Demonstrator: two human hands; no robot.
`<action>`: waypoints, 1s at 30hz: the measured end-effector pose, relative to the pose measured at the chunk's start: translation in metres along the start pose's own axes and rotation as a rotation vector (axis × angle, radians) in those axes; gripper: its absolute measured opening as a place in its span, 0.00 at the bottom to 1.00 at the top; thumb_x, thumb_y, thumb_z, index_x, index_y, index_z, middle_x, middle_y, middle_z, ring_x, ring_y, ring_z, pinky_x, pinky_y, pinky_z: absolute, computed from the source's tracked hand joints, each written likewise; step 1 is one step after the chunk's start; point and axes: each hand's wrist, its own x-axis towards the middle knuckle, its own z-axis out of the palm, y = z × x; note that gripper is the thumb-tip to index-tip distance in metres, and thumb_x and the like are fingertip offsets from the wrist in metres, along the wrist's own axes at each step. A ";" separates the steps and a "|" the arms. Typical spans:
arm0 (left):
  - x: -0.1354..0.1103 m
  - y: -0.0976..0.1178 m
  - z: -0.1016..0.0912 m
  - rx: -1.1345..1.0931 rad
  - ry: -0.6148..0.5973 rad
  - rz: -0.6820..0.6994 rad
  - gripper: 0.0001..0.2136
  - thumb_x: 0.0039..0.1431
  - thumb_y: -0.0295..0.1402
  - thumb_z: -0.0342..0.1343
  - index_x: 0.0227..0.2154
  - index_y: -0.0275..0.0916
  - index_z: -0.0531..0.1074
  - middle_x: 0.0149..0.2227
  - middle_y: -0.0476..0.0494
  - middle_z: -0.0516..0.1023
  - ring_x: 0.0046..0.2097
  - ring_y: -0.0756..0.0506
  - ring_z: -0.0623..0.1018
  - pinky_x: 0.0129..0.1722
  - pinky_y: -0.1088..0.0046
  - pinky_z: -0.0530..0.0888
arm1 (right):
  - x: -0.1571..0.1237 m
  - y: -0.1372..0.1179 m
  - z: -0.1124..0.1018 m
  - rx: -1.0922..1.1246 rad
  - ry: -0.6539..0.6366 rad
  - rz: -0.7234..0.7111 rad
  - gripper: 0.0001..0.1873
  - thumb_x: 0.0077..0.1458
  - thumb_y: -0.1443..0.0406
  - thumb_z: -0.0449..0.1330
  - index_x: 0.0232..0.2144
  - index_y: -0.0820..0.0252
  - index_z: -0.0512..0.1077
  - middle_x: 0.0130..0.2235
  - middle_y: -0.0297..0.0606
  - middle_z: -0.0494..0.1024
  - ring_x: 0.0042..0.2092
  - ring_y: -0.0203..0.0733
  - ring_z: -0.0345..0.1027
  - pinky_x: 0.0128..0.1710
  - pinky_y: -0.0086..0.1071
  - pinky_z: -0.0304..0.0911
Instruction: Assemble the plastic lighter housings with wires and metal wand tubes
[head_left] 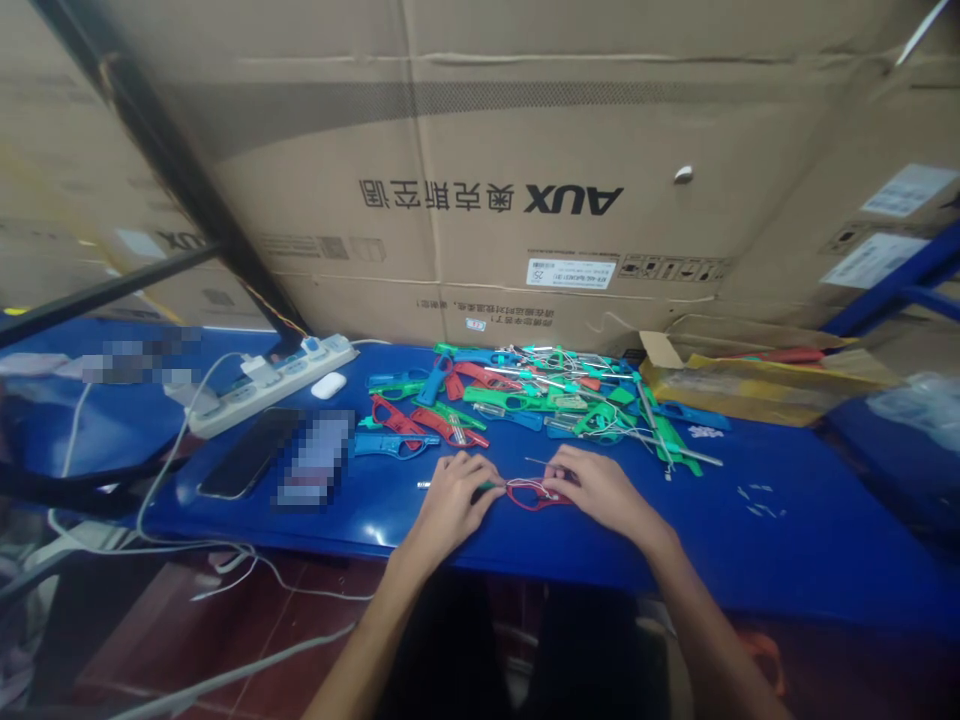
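Observation:
On the blue tabletop in front of me lies a red long-nosed lighter casing with a thin white wire running along it. My left hand has its fingers closed at the casing's left end; a bit of green shows at the fingertips, and a silver tip pokes out to the left. At the other end, my right hand pinches the casing and wire, its fingertips partly hiding them. A thin metal rod juts leftward from the right fingers. Beyond both hands is a pile of green, blue and red lighter parts.
At the left are a dark phone, a blurred-out device, a white earbud case and a power strip with trailing cables. A taped carton stands back right, small clear pieces before it. Cardboard walls the back.

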 end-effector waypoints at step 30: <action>-0.003 -0.002 0.003 0.220 -0.075 0.179 0.19 0.72 0.27 0.46 0.59 0.52 0.70 0.46 0.43 0.74 0.45 0.43 0.69 0.41 0.66 0.62 | -0.017 -0.009 0.018 -0.154 0.108 -0.045 0.18 0.71 0.56 0.49 0.41 0.53 0.79 0.37 0.37 0.78 0.33 0.38 0.73 0.31 0.29 0.58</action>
